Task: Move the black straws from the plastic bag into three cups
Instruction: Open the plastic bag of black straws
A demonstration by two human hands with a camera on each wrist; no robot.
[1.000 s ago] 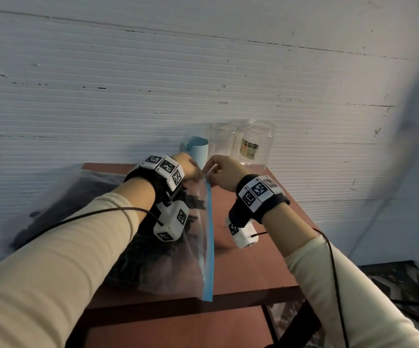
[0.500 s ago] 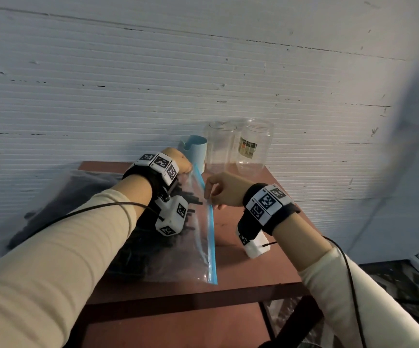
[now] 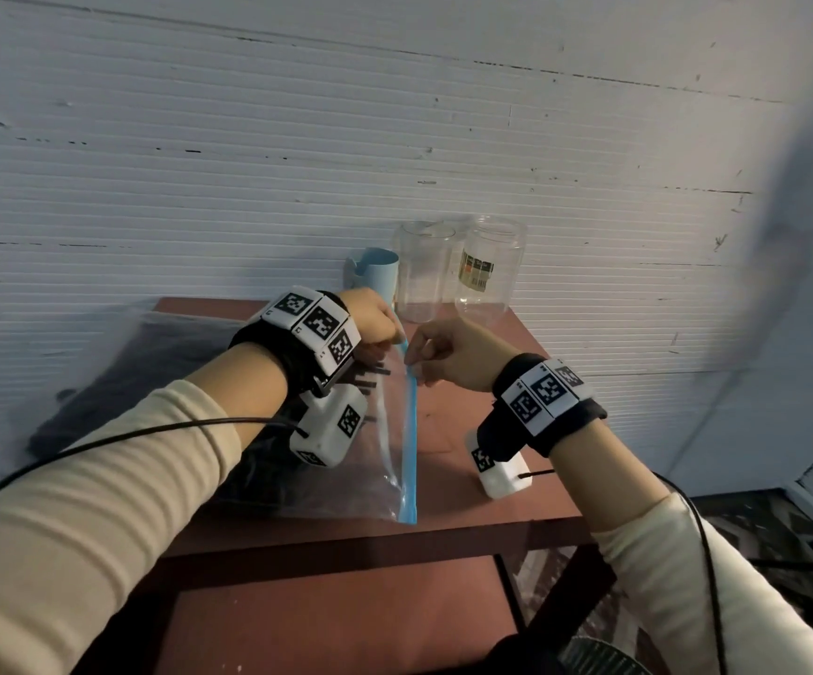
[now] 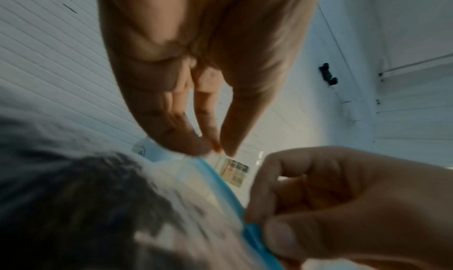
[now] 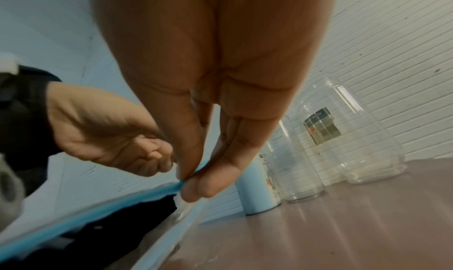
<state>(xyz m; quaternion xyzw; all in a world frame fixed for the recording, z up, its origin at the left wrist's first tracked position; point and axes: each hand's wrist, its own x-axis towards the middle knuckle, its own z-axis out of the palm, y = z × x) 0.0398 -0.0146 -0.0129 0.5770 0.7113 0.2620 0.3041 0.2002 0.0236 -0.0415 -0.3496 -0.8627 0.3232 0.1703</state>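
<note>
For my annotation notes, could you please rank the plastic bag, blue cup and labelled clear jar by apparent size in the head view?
1. plastic bag, clearly largest
2. labelled clear jar
3. blue cup, partly hidden by the left hand

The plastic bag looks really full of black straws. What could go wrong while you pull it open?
Both hands, left hand and right hand, pinch the blue zip strip of the plastic bag. A sudden pull might spill black straws onto the table. The clear jars and blue cup stand close behind; a jerking hand might knock them.
</note>
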